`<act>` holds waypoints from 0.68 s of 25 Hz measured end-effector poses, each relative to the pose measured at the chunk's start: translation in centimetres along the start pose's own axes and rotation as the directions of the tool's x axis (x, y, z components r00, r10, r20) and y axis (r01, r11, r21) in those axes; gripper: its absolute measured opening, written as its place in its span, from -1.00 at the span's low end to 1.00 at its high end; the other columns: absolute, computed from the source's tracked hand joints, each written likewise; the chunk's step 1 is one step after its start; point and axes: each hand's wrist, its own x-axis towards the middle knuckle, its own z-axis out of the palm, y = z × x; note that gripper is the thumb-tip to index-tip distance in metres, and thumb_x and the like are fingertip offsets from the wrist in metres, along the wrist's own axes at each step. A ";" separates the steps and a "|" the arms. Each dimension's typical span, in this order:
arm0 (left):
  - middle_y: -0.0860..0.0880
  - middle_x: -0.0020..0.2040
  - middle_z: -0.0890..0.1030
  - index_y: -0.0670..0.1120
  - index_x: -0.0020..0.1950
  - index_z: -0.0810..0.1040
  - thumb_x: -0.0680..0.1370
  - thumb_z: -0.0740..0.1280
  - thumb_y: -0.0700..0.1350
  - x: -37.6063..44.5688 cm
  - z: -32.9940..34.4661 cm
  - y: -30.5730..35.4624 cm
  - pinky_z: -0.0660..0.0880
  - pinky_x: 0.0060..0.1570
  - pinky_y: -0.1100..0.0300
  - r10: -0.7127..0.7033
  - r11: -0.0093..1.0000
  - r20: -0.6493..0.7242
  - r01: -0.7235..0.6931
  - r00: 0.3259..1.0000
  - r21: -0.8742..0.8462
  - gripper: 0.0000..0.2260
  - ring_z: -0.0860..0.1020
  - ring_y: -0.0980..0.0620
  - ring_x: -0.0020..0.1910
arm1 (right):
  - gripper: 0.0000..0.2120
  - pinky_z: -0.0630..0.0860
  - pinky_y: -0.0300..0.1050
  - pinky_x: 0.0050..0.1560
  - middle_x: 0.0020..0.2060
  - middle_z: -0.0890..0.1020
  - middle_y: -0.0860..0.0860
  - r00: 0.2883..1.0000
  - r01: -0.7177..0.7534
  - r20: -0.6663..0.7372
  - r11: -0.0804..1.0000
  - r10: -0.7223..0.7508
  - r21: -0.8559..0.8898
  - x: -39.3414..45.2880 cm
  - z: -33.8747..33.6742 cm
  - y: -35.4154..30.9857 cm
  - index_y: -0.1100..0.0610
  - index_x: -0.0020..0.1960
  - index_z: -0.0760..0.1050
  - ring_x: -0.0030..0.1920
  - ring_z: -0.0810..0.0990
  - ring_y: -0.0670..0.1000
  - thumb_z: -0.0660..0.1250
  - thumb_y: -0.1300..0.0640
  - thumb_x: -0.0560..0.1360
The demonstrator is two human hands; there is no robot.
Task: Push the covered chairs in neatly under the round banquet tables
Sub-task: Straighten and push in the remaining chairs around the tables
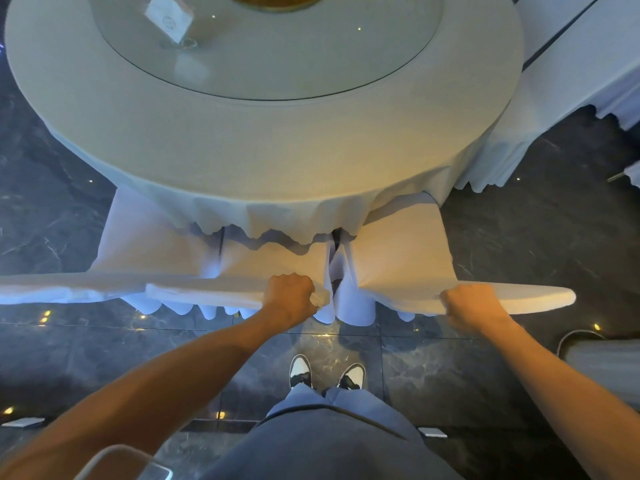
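A person stands on the dark marble floor [104, 358] facing a round table [263, 143] draped in a pale cloth, with a glass turntable [270, 57] on top and a small card stand [169, 19] resting on the glass. Three white-covered chairs sit side by side along the near edge, their seats tucked partly under the scalloped hem of the cloth. The left hand [291, 299] is curled tight around the top corner of the middle chair [221, 289], bunching the cover. The right hand [471, 304] grips the top edge of the right chair [408, 258], fingers wrapped over it. A third chair [145, 237] stands just beside them on the left, untouched. The person's sneakers [325, 372] are close behind the chair backs.
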 end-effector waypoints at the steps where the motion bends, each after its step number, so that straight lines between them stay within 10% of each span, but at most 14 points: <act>1: 0.04 -0.13 0.66 0.03 0.01 0.66 0.55 0.28 0.21 0.1 -0.1 0.2 0.46 -0.07 0.21 -0.003 1.000 0.008 0.003 1.000 0.001 -0.69 0.56 0.04 -0.23 | -0.80 0.48 -0.12 -0.20 -0.12 0.67 0.02 1.000 0.015 -0.013 1.000 -0.015 0.012 0.4 -0.8 -1.4 0.03 0.00 0.59 -0.15 0.63 0.06 0.26 0.07 0.44; 17: 0.02 -0.22 0.64 0.01 -0.05 0.68 0.54 0.29 0.19 1.7 -1.2 0.6 0.36 -0.22 0.21 -0.033 0.999 -0.007 0.033 0.999 -0.011 -0.70 0.55 0.03 -0.29 | -0.80 0.33 -0.14 -0.22 -0.12 0.65 0.02 0.989 0.041 -0.144 0.996 -0.030 0.078 2.7 -3.4 -6.4 0.04 0.01 0.58 -0.14 0.62 0.09 0.31 0.03 0.43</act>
